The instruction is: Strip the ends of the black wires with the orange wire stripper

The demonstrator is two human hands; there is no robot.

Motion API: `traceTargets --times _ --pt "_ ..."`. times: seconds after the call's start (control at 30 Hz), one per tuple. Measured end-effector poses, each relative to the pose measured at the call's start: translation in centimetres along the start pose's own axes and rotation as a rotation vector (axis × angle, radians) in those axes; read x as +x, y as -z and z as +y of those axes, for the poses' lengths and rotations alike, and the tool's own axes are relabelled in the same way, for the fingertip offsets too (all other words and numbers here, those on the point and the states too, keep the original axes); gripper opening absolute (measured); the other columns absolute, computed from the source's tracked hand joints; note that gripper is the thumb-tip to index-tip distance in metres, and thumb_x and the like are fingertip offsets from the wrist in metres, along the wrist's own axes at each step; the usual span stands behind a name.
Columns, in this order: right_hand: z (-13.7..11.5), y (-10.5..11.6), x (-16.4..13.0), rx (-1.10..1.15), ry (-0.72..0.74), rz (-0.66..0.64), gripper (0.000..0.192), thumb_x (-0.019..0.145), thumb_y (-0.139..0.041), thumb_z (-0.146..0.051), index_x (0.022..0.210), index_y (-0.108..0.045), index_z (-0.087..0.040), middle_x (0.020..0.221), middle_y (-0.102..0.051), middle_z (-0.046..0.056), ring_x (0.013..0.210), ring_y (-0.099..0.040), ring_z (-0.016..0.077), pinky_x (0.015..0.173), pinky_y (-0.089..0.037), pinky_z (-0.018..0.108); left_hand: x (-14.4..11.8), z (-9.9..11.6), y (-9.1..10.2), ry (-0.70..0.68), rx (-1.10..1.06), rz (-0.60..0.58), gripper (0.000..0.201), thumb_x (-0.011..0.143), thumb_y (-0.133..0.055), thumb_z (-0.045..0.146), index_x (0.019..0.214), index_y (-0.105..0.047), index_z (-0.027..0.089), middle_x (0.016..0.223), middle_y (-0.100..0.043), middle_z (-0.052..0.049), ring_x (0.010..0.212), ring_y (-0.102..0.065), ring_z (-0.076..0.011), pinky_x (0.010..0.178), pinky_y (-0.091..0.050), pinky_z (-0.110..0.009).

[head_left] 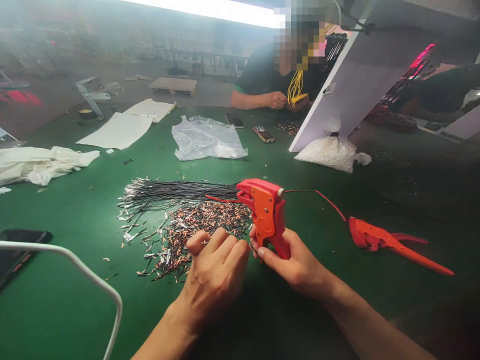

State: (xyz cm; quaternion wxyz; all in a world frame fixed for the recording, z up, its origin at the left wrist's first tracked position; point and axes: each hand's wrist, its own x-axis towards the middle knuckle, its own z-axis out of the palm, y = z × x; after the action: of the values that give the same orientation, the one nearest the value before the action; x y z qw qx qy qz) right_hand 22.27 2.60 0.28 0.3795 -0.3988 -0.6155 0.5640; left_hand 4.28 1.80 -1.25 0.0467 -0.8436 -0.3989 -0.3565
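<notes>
At desk centre: right hand (296,265) closed around the handle of an orange crimping tool (265,212), tool head upright, pointing toward 12 o'clock.
Left grip: left hand (215,267) curled shut, fingertips pinched at the tool's lower edge; whatever small piece they pinch is too small to tell.
Loose pieces: a heap of short copper-tipped wire pieces (198,227) lies just at 11 o'clock of the left hand, touching it.
Wire bundle: one bundle of long black wires (176,192) lies beyond the heap at 12 o'clock, running left to right, its right end at the tool head.
Red lead: one thin red wire (318,197) runs from the tool head toward 3 o'clock.
Second tool: one more orange hand tool (390,242) lies flat at 3 o'clock, well apart from the right hand.
Count: two orange tools, two phones near the co-worker (264,134), one dark phone (18,247) at 9 o'clock, two plastic bags (206,137), one white cloth (41,162).
Other person: a co-worker sits at 12 o'clock, hands on yellow wires (295,86).
Risk, pinch: left fingertips sit close to the tool, so a squeeze could likely nip them.
Risk, scatter: a sweep of the left wrist could push the heap across the green desk (75,300).
</notes>
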Motion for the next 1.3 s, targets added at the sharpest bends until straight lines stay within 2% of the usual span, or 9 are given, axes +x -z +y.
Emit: traceTargets --times 0.13,0.27,0.37,0.53,0.73,0.93,1.1,1.2,1.3 --pt "0.3 0.0 -0.1 -0.175 0.051 -0.047 0.014 0.083 -0.054 -0.013 0.096 -0.052 -0.019 0.082 -0.054 0.000 0.070 -0.048 0.0144 0.066 -0.043 0.027 -0.1 0.1 -0.1 -0.032 -0.036 -0.013 0.019 0.091 -0.051 0.007 0.076 -0.049 0.018 0.060 -0.047 0.003 0.062 -0.037 -0.0152 0.064 -0.021 -0.036" --pt "1.1 0.1 0.1 -0.430 0.105 0.091 0.017 0.081 -0.051 -0.011 0.095 -0.050 -0.020 0.080 -0.055 0.000 0.067 -0.050 0.0154 0.064 -0.043 0.028 -0.1 0.5 -0.4 -0.014 -0.046 -0.037 0.024 0.090 -0.049 0.004 0.071 -0.047 0.018 0.058 -0.047 0.003 0.062 -0.040 -0.0150 0.066 -0.023 -0.036" --pt "1.6 0.2 0.3 -0.533 0.121 0.188 0.020 0.079 -0.048 -0.011 0.096 -0.048 -0.021 0.084 -0.058 0.002 0.070 -0.055 0.0179 0.064 -0.043 0.029 -0.1 0.9 -0.8 0.000 -0.034 -0.045 0.026 0.089 -0.046 0.002 0.069 -0.046 0.019 0.057 -0.048 0.003 0.061 -0.042 -0.0145 0.069 -0.024 -0.037" --pt "1.5 -0.1 0.7 -0.797 0.235 0.190 0.026 0.073 -0.047 -0.014 0.099 -0.048 -0.018 0.081 -0.062 0.006 0.068 -0.057 0.0222 0.063 -0.043 0.032 0.0 1.2 -1.1 0.026 -0.031 -0.008 0.026 0.086 -0.045 0.000 0.068 -0.047 0.019 0.056 -0.052 0.003 0.058 -0.047 -0.0148 0.068 -0.026 -0.037" --pt "1.9 -0.2 1.3 -0.993 0.356 0.208 0.019 0.081 -0.049 -0.022 0.099 -0.049 -0.018 0.082 -0.064 0.009 0.070 -0.058 0.0248 0.064 -0.041 0.034 0.1 1.2 -1.5 0.084 -0.086 0.047 0.023 0.084 -0.045 -0.001 0.076 -0.052 0.019 0.064 -0.060 0.002 0.061 -0.055 -0.0146 0.070 -0.031 -0.034" --pt "2.6 0.3 2.0 -0.959 0.327 0.190 0.028 0.077 -0.052 -0.022 0.104 -0.053 -0.016 0.091 -0.065 0.013 0.079 -0.058 0.0279 0.072 -0.041 0.037 0.0 1.2 -1.9 0.137 -0.137 0.045 0.022 0.088 -0.044 0.002 0.075 -0.052 0.019 0.061 -0.056 0.002 0.057 -0.051 -0.0140 0.064 -0.029 -0.032" --pt "3.2 1.7 2.7 -0.846 0.249 0.341 0.030 0.072 -0.050 -0.012 0.102 -0.054 -0.015 0.091 -0.063 0.013 0.081 -0.056 0.0280 0.077 -0.039 0.041 0.3 1.5 -0.7 0.171 -0.050 0.053 0.029 0.090 -0.047 0.007 0.064 -0.045 0.018 0.054 -0.045 0.005 0.052 -0.043 -0.0112 0.067 -0.025 -0.034" --pt "3.0 2.1 2.9 -0.691 0.205 0.380 0.025 0.078 -0.050 -0.014 0.102 -0.051 -0.018 0.084 -0.060 0.007 0.073 -0.055 0.0225 0.072 -0.042 0.036 0.4 1.4 -0.4 0.223 -0.053 0.076 0.027 0.093 -0.047 0.009 0.068 -0.050 0.018 0.056 -0.050 0.006 0.053 -0.045 -0.0105 0.070 -0.024 -0.035" --pt "2.5 1.8 3.0 -0.495 0.188 0.337 0.016 0.084 -0.050 -0.021 0.100 -0.051 -0.019 0.083 -0.059 0.004 0.070 -0.057 0.0185 0.067 -0.046 0.032 0.6 1.2 -0.4 0.247 -0.052 0.157 0.021 0.093 -0.050 0.009 0.076 -0.056 0.019 0.058 -0.057 0.007 0.053 -0.047 -0.0099 0.071 -0.023 -0.035"
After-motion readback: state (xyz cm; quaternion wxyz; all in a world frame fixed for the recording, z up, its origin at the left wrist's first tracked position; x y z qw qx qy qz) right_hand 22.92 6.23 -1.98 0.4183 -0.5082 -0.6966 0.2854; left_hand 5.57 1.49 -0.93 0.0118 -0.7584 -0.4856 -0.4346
